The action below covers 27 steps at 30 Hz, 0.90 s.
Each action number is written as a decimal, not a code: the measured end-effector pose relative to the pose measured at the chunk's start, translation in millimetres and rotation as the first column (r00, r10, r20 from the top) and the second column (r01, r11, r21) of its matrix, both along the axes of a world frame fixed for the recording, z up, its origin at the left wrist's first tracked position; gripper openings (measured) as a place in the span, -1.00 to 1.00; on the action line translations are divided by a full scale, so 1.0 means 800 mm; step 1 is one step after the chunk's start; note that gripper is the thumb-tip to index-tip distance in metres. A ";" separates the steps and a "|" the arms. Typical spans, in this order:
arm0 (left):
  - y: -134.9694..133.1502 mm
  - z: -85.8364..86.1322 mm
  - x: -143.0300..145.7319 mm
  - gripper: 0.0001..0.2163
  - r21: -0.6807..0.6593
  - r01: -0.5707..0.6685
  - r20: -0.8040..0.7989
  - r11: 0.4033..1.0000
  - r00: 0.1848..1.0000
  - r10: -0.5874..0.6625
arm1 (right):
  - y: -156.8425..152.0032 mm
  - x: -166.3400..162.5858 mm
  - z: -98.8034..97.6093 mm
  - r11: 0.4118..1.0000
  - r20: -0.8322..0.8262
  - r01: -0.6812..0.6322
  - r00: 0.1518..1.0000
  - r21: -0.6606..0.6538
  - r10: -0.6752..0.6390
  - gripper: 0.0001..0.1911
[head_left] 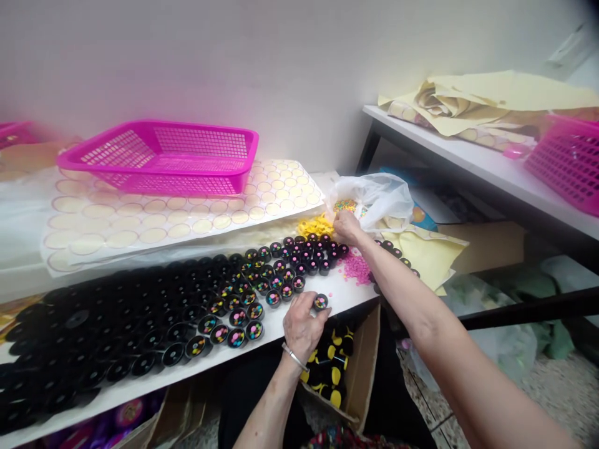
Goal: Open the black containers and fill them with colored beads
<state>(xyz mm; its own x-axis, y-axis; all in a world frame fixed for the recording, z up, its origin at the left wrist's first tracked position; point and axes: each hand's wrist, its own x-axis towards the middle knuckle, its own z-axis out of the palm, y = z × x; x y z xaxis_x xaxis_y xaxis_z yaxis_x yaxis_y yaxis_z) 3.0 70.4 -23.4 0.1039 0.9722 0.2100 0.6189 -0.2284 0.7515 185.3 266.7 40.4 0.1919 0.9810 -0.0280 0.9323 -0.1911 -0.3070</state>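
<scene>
My left hand [303,324] grips a small round black cup [321,302] at the table's front edge; coloured beads and a pink piece show inside it. At the far end of the table, my right hand [347,227] has its fingers closed beside a heap of small yellow pieces [316,226]. What its fingertips hold is hidden. Just behind it lies a clear plastic bag [381,196] with coloured beads [345,205] in its mouth. A pile of pink pieces [356,269] is under my right forearm. Rows of black cups [238,337] stand to the left, some with beads inside.
A pink basket [159,159] sits on sheets of round labels [276,193] along the wall. Below the table edge, a cardboard box [367,368] holds black and yellow items. A shelf [449,156] with paper and another pink basket [568,159] stands at right.
</scene>
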 end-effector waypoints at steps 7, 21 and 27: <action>-0.001 0.002 0.000 -0.84 -0.003 0.006 -0.007 1.000 1.000 -0.006 | -0.004 -0.014 0.002 0.995 0.013 -0.057 0.998 0.080 0.056 -0.66; 0.003 -0.001 0.000 -0.75 -0.013 0.007 0.028 1.000 1.000 -0.006 | -0.049 -0.021 0.028 0.931 0.044 -0.118 0.993 0.345 0.109 -0.70; -0.029 0.002 -0.012 -0.71 0.019 -0.050 0.381 0.999 0.924 0.039 | -0.232 -0.029 0.011 0.716 0.069 -0.404 0.891 0.569 0.448 -0.76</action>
<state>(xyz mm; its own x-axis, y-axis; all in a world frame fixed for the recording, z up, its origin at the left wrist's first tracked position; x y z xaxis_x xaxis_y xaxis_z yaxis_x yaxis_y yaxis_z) -6.4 47.5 -21.6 -0.0326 0.9671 0.2522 0.2982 -0.2315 0.9260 161.9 81.0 49.1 -0.2311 0.8034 0.5488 0.8452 0.4451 -0.2957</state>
